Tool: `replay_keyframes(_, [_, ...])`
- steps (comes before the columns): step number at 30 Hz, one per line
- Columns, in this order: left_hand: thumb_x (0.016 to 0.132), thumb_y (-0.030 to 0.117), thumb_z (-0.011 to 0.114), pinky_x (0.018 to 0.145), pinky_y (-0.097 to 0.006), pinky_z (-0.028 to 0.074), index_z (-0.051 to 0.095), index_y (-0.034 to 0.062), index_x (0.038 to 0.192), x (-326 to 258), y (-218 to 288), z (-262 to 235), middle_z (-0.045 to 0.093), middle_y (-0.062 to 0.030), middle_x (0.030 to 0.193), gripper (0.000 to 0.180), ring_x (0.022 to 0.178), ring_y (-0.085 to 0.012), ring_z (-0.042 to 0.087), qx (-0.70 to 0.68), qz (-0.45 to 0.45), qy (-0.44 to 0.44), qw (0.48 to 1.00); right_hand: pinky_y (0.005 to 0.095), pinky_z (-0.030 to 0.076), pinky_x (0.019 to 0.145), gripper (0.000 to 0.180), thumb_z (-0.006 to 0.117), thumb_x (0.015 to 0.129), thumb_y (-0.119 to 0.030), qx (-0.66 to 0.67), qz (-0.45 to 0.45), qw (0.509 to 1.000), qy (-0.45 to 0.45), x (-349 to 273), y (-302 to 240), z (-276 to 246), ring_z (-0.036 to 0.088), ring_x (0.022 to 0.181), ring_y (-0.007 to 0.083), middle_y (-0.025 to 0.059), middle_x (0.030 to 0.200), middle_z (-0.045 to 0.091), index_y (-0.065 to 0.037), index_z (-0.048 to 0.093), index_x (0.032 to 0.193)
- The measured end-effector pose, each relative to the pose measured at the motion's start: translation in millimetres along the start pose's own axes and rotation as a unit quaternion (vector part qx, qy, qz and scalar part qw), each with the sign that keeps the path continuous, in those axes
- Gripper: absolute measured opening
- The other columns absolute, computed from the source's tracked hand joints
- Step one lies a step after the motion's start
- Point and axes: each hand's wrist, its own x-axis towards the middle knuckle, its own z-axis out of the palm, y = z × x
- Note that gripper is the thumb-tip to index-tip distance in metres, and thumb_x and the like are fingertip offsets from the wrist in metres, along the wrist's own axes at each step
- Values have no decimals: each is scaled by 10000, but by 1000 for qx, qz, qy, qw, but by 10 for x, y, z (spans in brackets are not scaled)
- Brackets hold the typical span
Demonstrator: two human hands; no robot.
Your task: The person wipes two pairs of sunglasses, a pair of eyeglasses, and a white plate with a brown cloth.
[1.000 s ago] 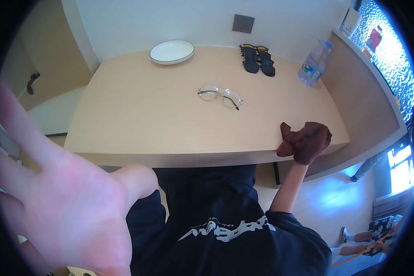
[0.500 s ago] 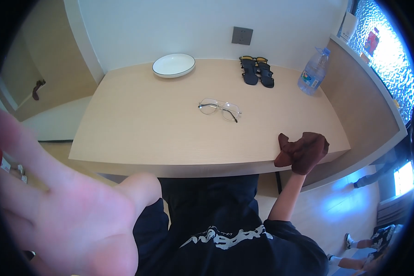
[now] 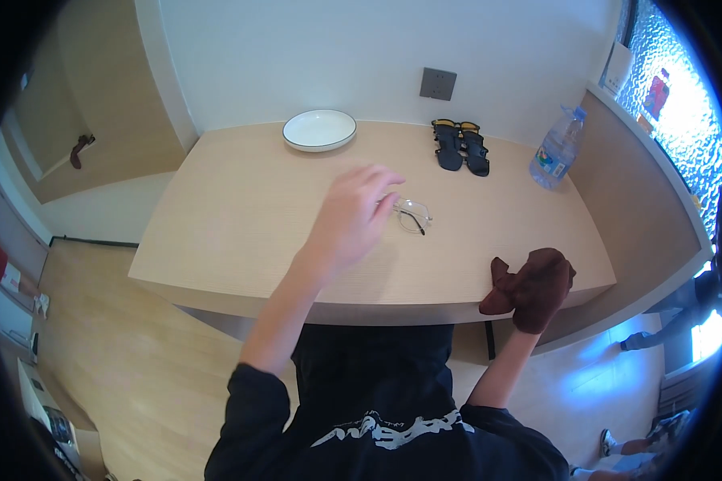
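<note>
Head: glasses (image 3: 415, 215) partly behind left grip (image 3: 351, 212)

We had plate (image 3: 319, 131), sunglasses (image 3: 449, 154) and bottle (image 3: 554, 154) left to right along the back edge of the desk (image 3: 233, 224), eyeglasses (image 3: 415, 212) before them, cloth (image 3: 541, 290) by the front right corner.

Pale wall (image 3: 361, 56), tan floor (image 3: 160, 361), bright textured window (image 3: 690, 96).
</note>
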Motion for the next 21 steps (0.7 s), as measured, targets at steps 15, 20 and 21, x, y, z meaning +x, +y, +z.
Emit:
replay_keyframes(15, [802,104,609,682,-315,482,595,9,852,-146,-476,425,632,-90,808,109,763,-194,615,-69,-127,-193,970,226,383,536,170,558,691,-103,248,222,898,-287,-202,-78,653,433,611,147,63,640,414,2,428,718])
replay_keyframes(20, [860,62,572,603,-196,417,553,-5,810,-643,-68,362,567,-6,734,86,707,-52,535,-335,-312,23,889,249,446,545,124,564,810,-88,122,159,884,-423,-651,-209,1270,535,669,120,54,763,564,9,516,871])
replay_keyframes(21, [860,62,572,603,-196,417,553,-5,810,-684,-32,298,567,-6,734,86,707,-52,535,-331,-306,23,892,254,458,543,123,563,827,-84,131,132,882,-432,-654,-274,1373,554,660,130,65,773,576,9,519,895])
